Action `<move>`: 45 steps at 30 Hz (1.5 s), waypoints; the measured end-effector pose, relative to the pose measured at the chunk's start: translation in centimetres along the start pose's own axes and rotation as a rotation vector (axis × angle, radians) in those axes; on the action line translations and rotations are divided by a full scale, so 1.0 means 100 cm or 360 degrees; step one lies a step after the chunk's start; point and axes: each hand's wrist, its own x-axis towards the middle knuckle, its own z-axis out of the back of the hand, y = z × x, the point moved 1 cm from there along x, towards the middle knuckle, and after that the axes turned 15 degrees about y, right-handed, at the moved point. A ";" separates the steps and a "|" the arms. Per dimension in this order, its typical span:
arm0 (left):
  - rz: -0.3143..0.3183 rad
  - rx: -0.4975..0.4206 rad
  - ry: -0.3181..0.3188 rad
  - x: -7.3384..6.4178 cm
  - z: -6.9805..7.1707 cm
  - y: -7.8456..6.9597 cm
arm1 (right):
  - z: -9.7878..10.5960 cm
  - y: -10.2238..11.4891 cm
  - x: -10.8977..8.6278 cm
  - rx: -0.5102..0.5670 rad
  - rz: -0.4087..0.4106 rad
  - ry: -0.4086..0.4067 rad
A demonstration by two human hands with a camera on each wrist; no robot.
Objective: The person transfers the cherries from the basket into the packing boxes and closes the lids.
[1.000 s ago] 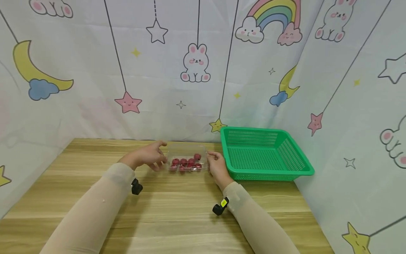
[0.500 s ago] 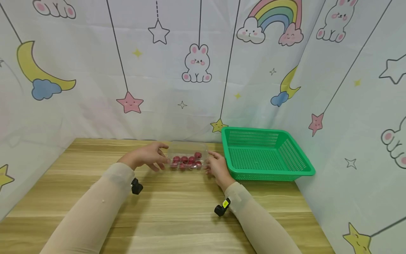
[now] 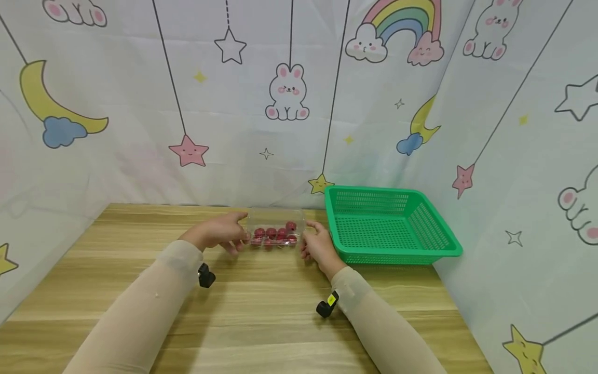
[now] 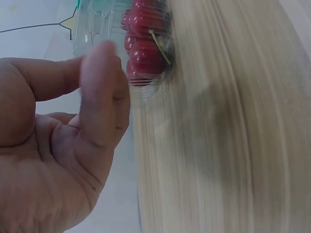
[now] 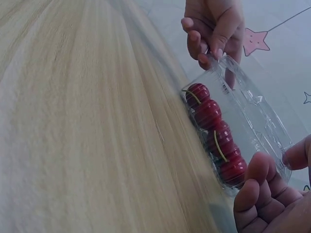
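Observation:
A clear plastic clamshell box (image 3: 276,216) with several red cherries (image 3: 271,234) in it sits between the two hands near the back of the table. My left hand (image 3: 221,231) pinches its left end; in the right wrist view, the thumb presses on that corner. Thumb and curled fingers of my right hand (image 3: 321,246) grip the opposite end, as the right wrist view shows. Green stems and dark red cherries (image 5: 209,114) show through the plastic there. In the left wrist view, my left hand (image 4: 73,131) overlaps the near end of the box.
Just right of my right hand, a green plastic basket (image 3: 394,254) with slotted sides stands on the wood-grain table (image 3: 261,317). A white cloth (image 3: 233,171) printed with stars and rabbits hangs behind and beside the table.
The box has shifted slightly back in the head view and looks tipped a little. Both hands have moved in closer on its ends, with the right fingers now curled round it.

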 end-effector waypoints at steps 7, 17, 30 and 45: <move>0.0041 0.0023 -0.0034 0.002 -0.001 -0.003 | 0.000 0.001 0.001 0.0025 -0.0025 0.0041; 0.0089 -0.0015 -0.0077 0.009 0.000 -0.002 | 0.000 0.001 -0.001 0.0015 -0.0019 0.0047; 0.0091 -0.0014 -0.0078 0.010 0.000 -0.003 | -0.001 0.001 -0.002 -0.0012 -0.0006 -0.0004; 0.0090 -0.0003 -0.0104 0.007 -0.001 -0.004 | -0.008 0.003 -0.007 -0.0224 -0.0022 -0.0079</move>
